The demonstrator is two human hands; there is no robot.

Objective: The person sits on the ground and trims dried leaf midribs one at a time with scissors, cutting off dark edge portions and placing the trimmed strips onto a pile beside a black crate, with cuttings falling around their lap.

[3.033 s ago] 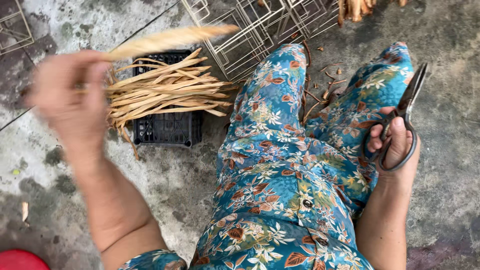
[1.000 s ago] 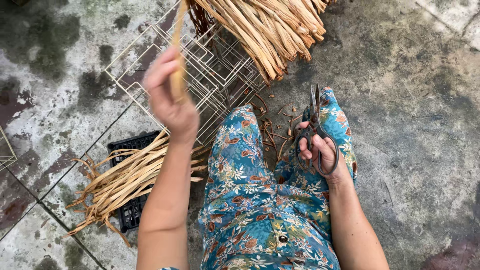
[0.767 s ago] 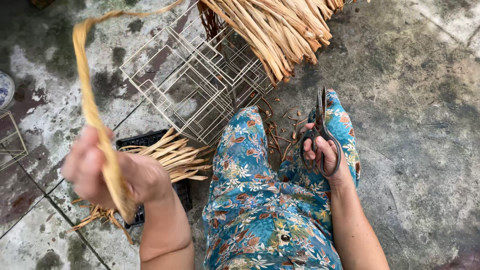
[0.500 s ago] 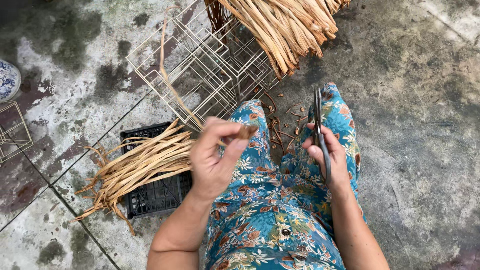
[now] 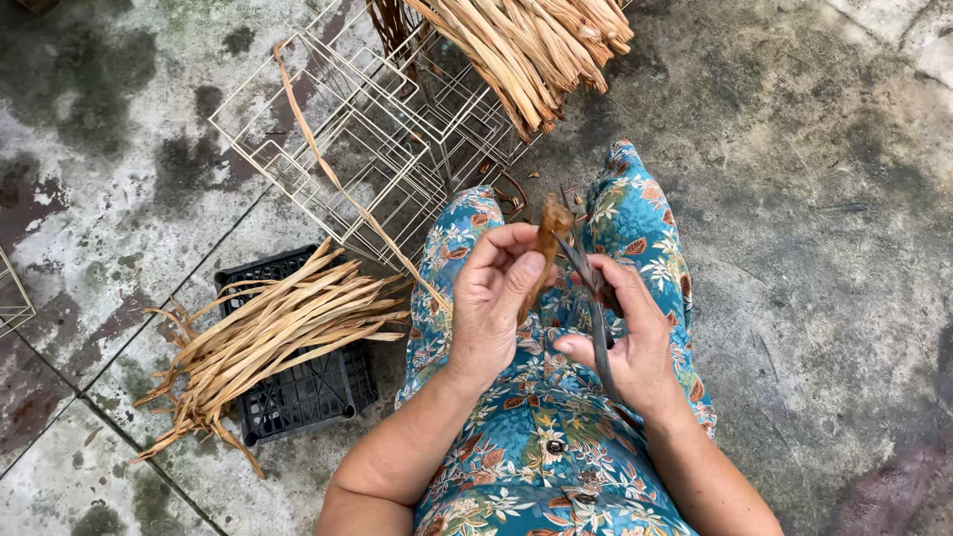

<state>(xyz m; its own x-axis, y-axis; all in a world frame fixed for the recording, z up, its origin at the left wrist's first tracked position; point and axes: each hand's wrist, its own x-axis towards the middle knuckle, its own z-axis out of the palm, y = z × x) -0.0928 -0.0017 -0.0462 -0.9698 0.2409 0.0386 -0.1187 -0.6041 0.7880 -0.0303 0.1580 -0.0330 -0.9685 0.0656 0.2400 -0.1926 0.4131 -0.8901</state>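
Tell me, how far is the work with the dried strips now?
Done: a bundle of cut strips lies across the black crate. In hand: the left hand holds one strip's end against the scissors in the right hand. Left: a large heap of strips above the wire frames.

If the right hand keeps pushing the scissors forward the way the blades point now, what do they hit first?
The right hand aims the scissors up and left, at the brown end of the strip pinched in the left hand. That strip end comes first; the blades look right at it, though depth is hard to judge.
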